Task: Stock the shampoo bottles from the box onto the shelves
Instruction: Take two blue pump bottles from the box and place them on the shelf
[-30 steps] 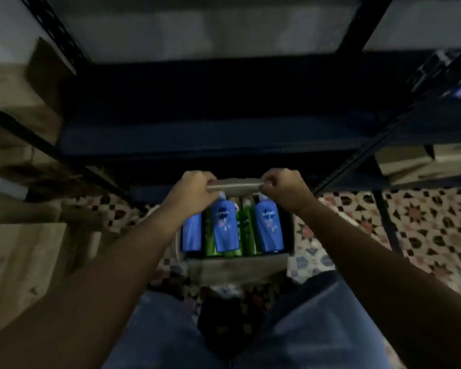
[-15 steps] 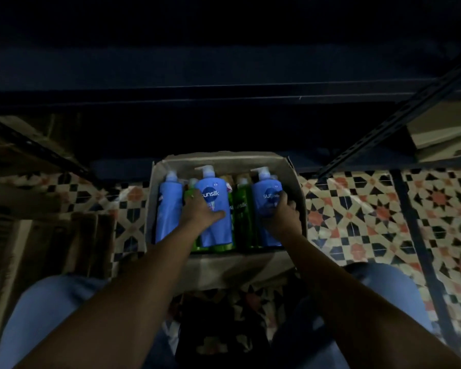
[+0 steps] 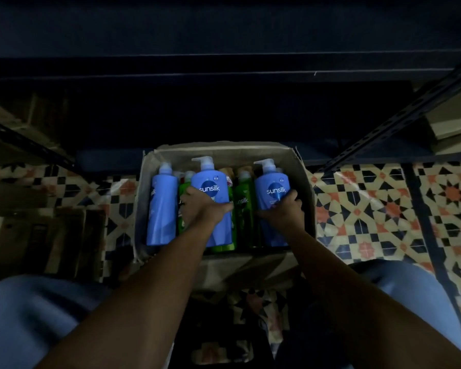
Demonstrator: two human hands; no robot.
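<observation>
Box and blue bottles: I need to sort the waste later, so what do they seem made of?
The box looks like plain brown cardboard: matte, with creased walls and ragged flaps. The blue bottles look like glossy opaque plastic with printed labels and pale pump tops, probably plastic too.

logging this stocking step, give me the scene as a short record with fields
setting: cardboard box on a patterned tiled floor, dark shelving behind it
box contents: blue and green pump bottles, upright
left hand: wrapped around the middle blue bottle
right hand: wrapped around the right blue bottle
untouched: left blue bottle, green bottle between the two hands
shelf stock: none visible
</observation>
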